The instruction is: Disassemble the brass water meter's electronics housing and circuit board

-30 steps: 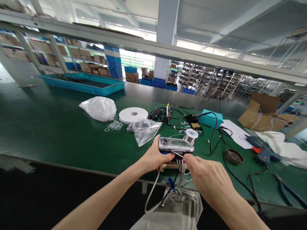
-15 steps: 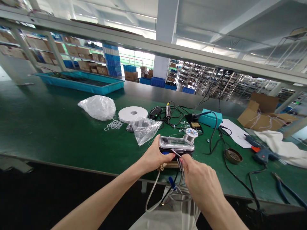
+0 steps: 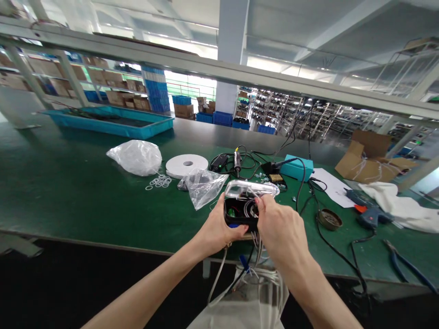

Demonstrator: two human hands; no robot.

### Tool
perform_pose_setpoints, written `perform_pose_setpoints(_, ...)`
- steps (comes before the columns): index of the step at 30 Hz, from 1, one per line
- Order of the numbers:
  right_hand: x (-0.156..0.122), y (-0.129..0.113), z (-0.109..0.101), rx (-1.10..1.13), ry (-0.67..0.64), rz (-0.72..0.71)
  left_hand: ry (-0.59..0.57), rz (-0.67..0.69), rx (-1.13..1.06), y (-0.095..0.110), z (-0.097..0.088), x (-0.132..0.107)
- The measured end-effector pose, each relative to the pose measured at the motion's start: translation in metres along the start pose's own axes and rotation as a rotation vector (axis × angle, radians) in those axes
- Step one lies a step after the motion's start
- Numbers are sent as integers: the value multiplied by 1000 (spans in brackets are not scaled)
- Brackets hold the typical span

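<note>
My left hand [image 3: 214, 226] grips the left end and underside of a small black box [image 3: 238, 212] with wires and parts inside. Its clear lid [image 3: 250, 188] stands lifted open at the back. My right hand [image 3: 279, 230] holds the box's right side, thumb and fingertips at the rim under the lid, among the wires. A bundle of white and black cables [image 3: 252, 260] hangs from the box over the green bench edge [image 3: 103, 214] into a clear bag [image 3: 254, 301].
On the bench lie clear plastic bags [image 3: 135, 156], a white tape roll [image 3: 187, 165], small white rings [image 3: 158, 181], a teal soldering station [image 3: 297, 167], black cables, a round tin [image 3: 329, 219], a blue glue gun [image 3: 368, 212], blue pliers [image 3: 406, 265], cardboard box [image 3: 370, 162], blue tray [image 3: 109, 121].
The clear lid, closed on the box before, is now lifted open. My right hand moved up from the cables below to the box's right rim. The box tilted toward me.
</note>
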State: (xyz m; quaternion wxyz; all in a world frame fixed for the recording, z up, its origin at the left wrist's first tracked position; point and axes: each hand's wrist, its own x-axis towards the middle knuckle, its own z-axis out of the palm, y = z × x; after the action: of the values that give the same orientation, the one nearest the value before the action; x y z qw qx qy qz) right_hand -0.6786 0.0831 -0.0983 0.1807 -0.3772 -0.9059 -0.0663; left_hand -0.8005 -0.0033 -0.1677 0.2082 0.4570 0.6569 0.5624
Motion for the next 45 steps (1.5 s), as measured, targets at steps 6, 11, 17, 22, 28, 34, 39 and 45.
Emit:
perform_pose_setpoints(6, 38, 11, -14, -14, -3, 39, 38, -19, 48, 7, 1, -5)
perform_pose_setpoints(11, 20, 29, -17, 236, -112, -106, 20, -60, 154, 3, 1, 1)
perform_pose_setpoints(17, -16, 91, 16, 233, -214, 168, -1, -126, 172, -3, 0, 9)
perform_pose_setpoints(22, -9, 119, 71, 81, -299, 234, -5, -122, 200, 3, 0, 9)
perform_pose_setpoints(28, 11, 106, 79, -1, -166, 274, -2, -146, 156, 8, -1, 9)
perform_pose_setpoints(34, 28, 88, 37, 153, 89, 68, -15, -133, 114, 2, -4, 9)
perform_pose_setpoints(39, 64, 39, -9, 418, 135, -355, 24, -79, 76, 1, 0, 4)
perform_pose_setpoints(45, 81, -10, -30, 70, -114, -600, 76, 23, 162, 9, -1, -7)
